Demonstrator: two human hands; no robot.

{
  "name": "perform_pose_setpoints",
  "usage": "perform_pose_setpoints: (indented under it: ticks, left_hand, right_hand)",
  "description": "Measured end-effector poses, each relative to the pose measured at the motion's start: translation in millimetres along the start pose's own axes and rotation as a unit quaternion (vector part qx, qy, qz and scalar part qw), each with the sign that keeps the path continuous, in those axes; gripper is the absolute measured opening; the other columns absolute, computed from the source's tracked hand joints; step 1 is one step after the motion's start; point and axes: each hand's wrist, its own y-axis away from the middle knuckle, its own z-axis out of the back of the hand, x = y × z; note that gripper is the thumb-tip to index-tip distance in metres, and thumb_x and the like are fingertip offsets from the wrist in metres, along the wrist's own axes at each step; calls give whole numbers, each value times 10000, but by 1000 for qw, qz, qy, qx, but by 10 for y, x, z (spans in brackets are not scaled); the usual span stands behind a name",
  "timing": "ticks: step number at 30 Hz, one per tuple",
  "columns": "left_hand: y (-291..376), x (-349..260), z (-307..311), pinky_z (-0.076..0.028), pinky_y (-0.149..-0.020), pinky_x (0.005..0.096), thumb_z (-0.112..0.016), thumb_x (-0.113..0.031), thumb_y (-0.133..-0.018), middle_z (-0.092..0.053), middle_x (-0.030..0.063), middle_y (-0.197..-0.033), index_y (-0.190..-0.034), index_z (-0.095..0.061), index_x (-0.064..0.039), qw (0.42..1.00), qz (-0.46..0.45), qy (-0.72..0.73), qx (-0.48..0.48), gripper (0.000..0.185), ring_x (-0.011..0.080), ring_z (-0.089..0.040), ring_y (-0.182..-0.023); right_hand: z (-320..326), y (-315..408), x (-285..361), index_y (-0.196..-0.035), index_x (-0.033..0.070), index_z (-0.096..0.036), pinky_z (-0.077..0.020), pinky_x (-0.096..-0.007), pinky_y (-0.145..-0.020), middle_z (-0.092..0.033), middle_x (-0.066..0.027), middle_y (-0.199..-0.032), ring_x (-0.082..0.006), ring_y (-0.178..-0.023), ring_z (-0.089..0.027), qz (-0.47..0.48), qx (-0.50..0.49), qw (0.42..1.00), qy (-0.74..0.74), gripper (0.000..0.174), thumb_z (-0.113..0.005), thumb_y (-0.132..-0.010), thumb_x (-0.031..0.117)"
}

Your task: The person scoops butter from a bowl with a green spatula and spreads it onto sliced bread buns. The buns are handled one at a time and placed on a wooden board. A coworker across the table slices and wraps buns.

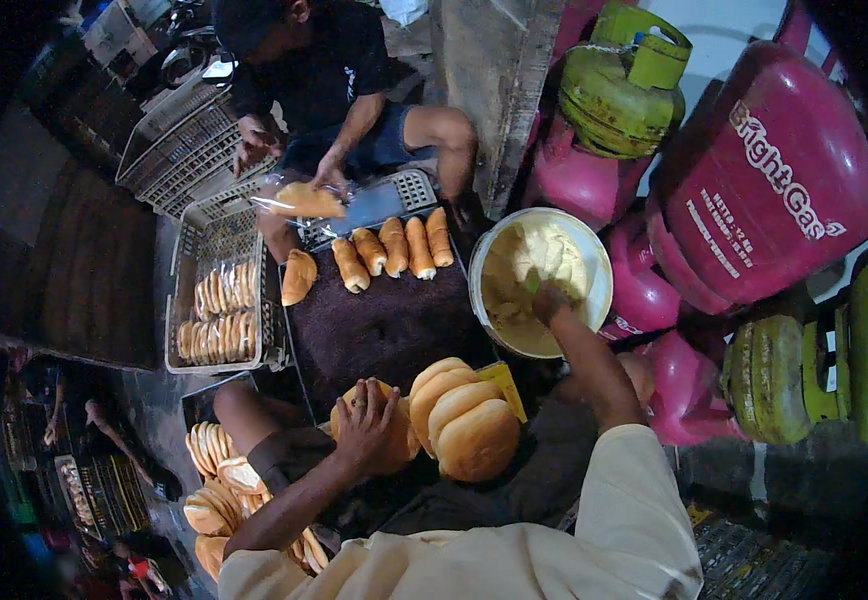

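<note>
My left hand lies with spread fingers on a round golden bread bun near my lap. Beside it, several more round buns lean against one another. My right hand reaches into a white plastic bucket of pale yellow cream; a bit of green shows at the fingers, but what they hold is hidden. Several bread rolls stand in a row on the far edge of a dark board, with a folded bread at its left corner.
Opposite me, a person handles a bread in a clear bag. A plastic crate at the left holds bagged breads. Flat buns are piled by my left knee. Pink gas cylinders and green ones crowd the right side.
</note>
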Motion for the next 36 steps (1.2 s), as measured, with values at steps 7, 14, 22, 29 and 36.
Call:
perform_pose_setpoints:
  ticks: [7,14,22,29,36]
  left_hand:
    - [-228,546,589,-452,-1069,488,-955,-225,-603,-497,172,-1387,-1539,-348,-105,891,70,449,7,1122,338,-513,-1295]
    - [-800,529,647,-590,-857,370,-737,-335,-897,-678,110,-1148,-1272,-569,-37,696,226,676,-89,508,218,-695,-1016]
    - [-1364,-3,694,-535,-980,466,-397,-804,-959,-685,140,-1159,-1281,-630,-77,314,274,909,-19,829,293,-673,-1054]
    - [-1532,469,239,-597,-862,436,-631,-667,-940,-695,107,-1052,-1216,-638,-54,352,333,874,-47,673,264,-691,-928]
    - [-1302,905,-154,-613,-855,476,-586,-663,-962,-708,119,-1062,-1238,-619,-94,174,286,938,-88,633,293,-705,-957]
  right_hand:
    - [267,192,-122,-1063,136,-774,-567,-459,-741,-768,-125,-1057,-298,-905,-733,162,191,964,85,274,-596,-867,202]
    - [1868,874,-62,-1089,67,-777,-583,-367,-664,-774,-98,-837,-217,-671,-719,225,224,931,-181,293,-629,-838,92]
    - [1880,1332,936,-1199,71,-737,-539,-411,-762,-681,-126,-904,-269,-853,-678,417,-90,852,-303,302,-686,-914,158]
    - [1687,1560,1399,-1312,49,-654,-511,-423,-815,-603,-125,-1043,-298,-981,-618,480,-340,809,-14,450,-564,-890,179]
    - [1908,1565,1298,-1279,75,-689,-524,-434,-820,-583,-113,-966,-304,-954,-605,459,-309,833,-23,449,-628,-834,68]
